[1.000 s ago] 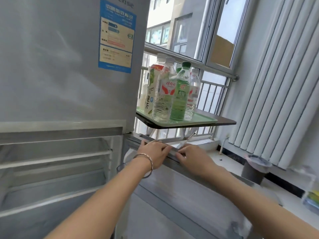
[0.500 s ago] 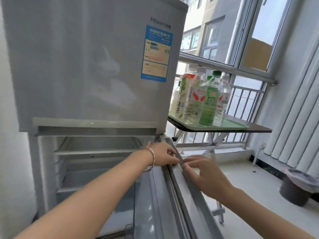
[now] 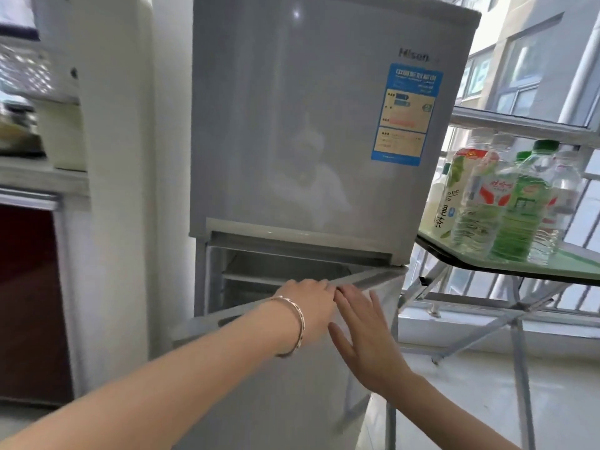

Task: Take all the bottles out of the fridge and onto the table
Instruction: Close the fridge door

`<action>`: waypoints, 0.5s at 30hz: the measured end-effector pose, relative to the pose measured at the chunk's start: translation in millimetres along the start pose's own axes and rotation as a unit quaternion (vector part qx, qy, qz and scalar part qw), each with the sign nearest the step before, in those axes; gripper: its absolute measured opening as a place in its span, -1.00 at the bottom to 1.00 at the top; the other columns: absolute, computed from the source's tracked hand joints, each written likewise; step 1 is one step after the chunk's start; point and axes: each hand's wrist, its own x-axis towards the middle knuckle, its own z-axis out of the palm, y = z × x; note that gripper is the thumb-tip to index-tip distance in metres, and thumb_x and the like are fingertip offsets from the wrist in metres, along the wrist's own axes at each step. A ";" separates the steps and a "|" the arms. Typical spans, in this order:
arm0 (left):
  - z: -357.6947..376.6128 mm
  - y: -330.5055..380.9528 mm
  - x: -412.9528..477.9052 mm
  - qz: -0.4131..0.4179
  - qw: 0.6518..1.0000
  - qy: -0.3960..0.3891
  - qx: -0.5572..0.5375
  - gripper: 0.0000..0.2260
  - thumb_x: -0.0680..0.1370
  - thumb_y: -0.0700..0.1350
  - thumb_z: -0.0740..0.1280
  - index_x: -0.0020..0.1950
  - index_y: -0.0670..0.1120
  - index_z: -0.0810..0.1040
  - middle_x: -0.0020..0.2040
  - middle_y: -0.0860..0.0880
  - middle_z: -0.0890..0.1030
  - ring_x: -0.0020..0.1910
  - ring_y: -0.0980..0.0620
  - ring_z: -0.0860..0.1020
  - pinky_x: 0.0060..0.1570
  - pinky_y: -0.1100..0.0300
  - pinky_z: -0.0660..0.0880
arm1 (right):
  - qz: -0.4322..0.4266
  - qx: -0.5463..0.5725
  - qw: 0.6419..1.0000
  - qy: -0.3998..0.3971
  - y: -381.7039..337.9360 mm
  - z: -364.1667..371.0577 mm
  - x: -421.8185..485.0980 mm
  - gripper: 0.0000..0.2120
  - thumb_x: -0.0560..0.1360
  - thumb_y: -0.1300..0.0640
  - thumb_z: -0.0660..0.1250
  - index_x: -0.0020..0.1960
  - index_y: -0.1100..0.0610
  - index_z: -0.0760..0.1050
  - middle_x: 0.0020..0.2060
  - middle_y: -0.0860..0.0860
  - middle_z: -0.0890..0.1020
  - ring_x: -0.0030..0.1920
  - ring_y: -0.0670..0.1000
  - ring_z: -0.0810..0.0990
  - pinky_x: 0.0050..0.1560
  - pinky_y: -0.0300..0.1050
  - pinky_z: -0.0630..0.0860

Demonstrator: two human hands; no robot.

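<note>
With the bottles (image 3: 506, 203) standing upright on the bench (image 3: 552, 271), right of the fridge (image 3: 324, 125), push its lower door (image 3: 292, 368) shut. Your left hand (image 3: 308, 306) cups the top edge; your right hand (image 3: 367, 339) lies flat, fingers (image 3: 349, 295) spread, holding nothing.

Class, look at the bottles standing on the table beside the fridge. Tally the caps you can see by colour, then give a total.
Green caps: 2
White caps: 3
Total: 5 caps
The cap of a milky bottle at the left end of the table is too unclear to count.
</note>
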 end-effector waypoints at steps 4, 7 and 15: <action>36.7 -22.2 -19.8 -0.048 0.997 0.049 0.032 -0.34 0.63 0.11 0.05 0.56 -0.07 -0.28 0.59 -0.04 -0.19 0.58 -0.04 -0.18 0.54 -0.08 -0.14 | 0.001 -0.075 0.996 -0.047 -4.2 33.7 26.9 -0.25 0.57 -0.38 -0.17 0.60 0.00 -0.24 0.59 -0.04 -0.23 0.58 -0.01 -0.29 0.53 0.19 -0.27; 62.9 -49.6 -16.3 -0.042 0.987 0.099 0.116 -0.29 0.61 0.22 -0.03 0.47 -0.09 -0.43 0.56 -0.06 -0.32 0.54 -0.07 -0.33 0.51 -0.14 -0.26 | 0.026 -0.096 0.994 -0.054 -7.0 50.3 45.5 -0.16 0.51 -0.37 0.02 0.61 0.08 -0.07 0.61 0.08 -0.02 0.60 0.10 -0.08 0.47 0.30 -0.07; 90.6 -102.4 40.4 -0.078 0.986 0.080 0.127 -0.11 0.50 0.31 0.10 0.45 -0.07 -0.48 0.51 -0.01 -0.43 0.44 -0.06 -0.49 0.48 -0.18 -0.31 | 0.044 -0.140 0.985 -0.088 -2.8 83.1 95.5 0.18 0.05 -0.37 0.38 0.55 0.14 0.21 0.55 0.21 0.20 0.57 0.17 0.02 0.37 0.47 0.07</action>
